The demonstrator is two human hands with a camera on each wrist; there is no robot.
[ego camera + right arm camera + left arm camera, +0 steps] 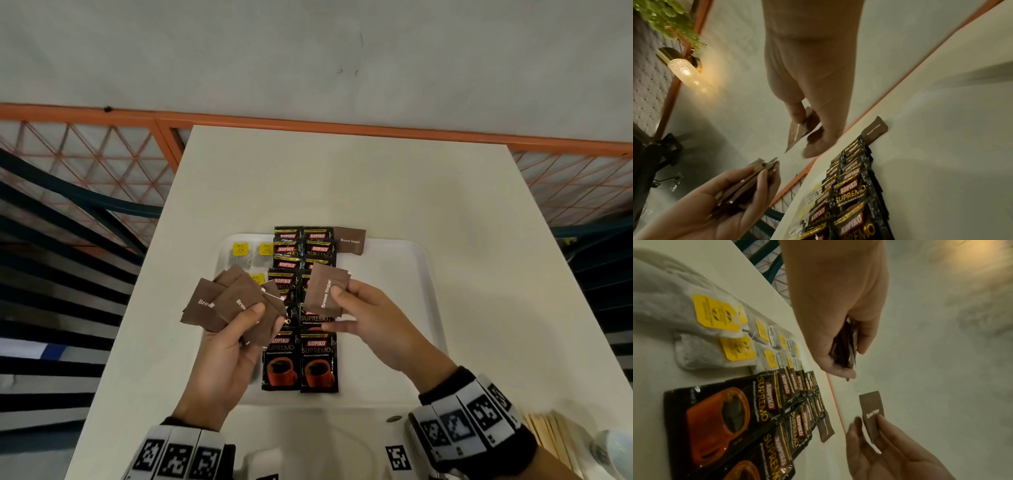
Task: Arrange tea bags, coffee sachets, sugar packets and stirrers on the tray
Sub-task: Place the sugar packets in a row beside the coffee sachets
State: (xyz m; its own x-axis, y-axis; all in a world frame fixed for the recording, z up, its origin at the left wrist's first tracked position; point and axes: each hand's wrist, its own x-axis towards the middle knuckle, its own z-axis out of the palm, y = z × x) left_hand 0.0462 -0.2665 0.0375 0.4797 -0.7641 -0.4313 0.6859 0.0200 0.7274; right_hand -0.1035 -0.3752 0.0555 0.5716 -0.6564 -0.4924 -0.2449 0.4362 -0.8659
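One white tray (404,260). One brown sugar packet (349,241) lies at its 12 o'clock edge, and one more (323,291) is pinched at centre. A fanned bunch of sugar packets (219,305) at 9 o'clock overlaps too much to count. Coffee sachets (301,363) run in two columns, overlapped, number unclear. At least three yellow-tagged tea bags (240,249) show at 10 o'clock.

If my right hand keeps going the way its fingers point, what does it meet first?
Probably the fan of brown sugar packets in the left hand. The right hand, pinching one sugar packet, points left across the coffee sachets, apparently above them; depth is unclear.
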